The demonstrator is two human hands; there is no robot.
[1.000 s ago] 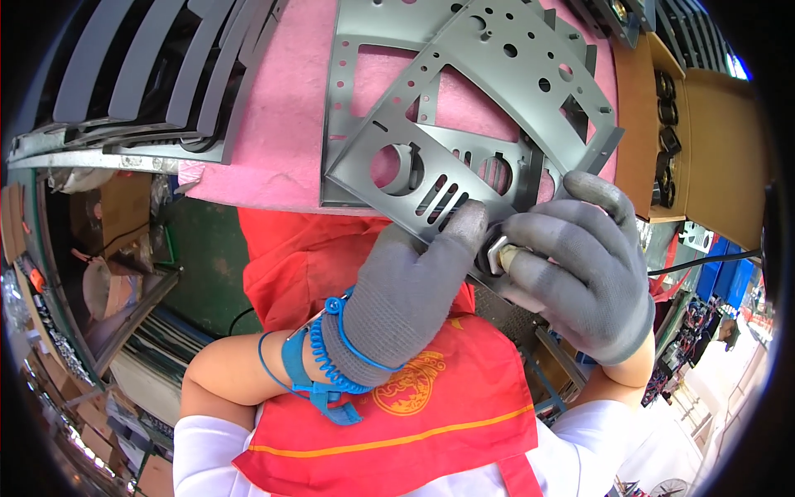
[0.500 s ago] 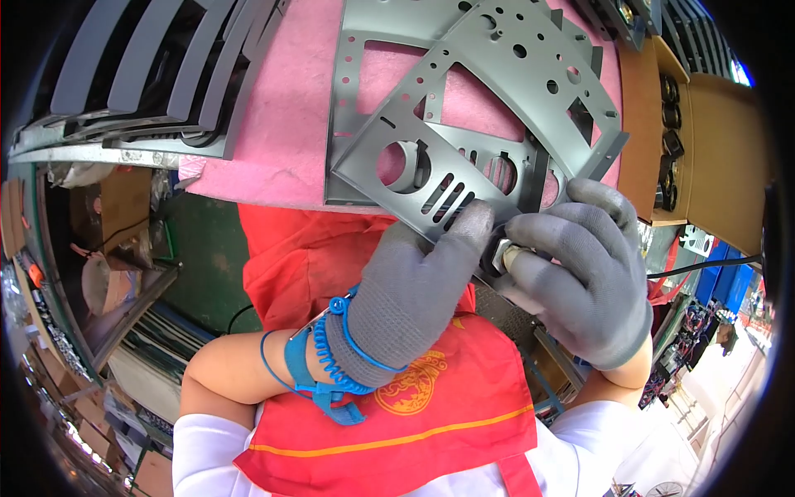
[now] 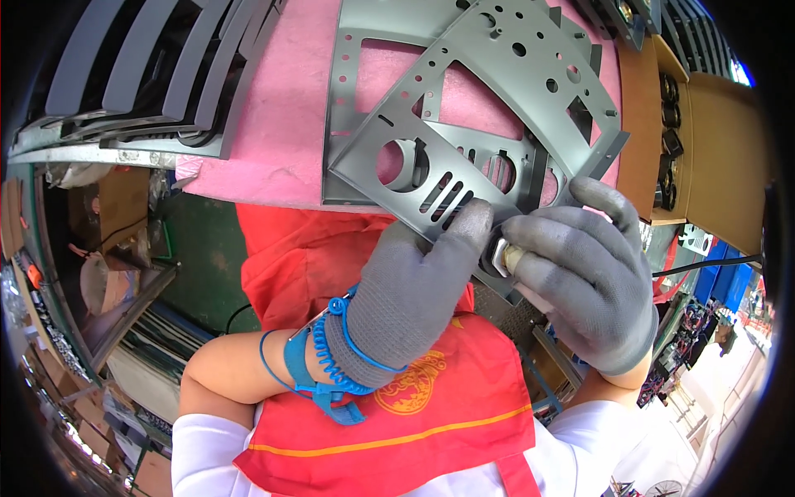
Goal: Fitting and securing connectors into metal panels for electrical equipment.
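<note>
My left hand (image 3: pixel 414 290), in a grey glove with a blue coiled wrist strap, is closed on the near edge of a grey sheet-metal panel (image 3: pixel 530 87). Its thumb presses on the top face beside a row of slots. The panel has round holes and cutouts, and its near corner juts past the table edge. At that corner my gloved right hand (image 3: pixel 584 277) pinches a small fitting with a shiny hex nut (image 3: pixel 499 255) and a dark ring. Part of the fitting is hidden by the fingers. A second grey panel (image 3: pixel 344 103) lies underneath, on a pink mat (image 3: pixel 286 108).
Dark curved metal frames (image 3: pixel 141 74) are stacked at the left of the table. To the right stands an open cardboard box (image 3: pixel 725 157) with black round parts (image 3: pixel 669 149) inside. A red apron (image 3: pixel 389 431) covers my lap below the panel.
My right hand has shifted slightly to the right, its fingers still around the fitting. The panels have slid a touch to the left. My left hand keeps its grip in nearly the same place.
</note>
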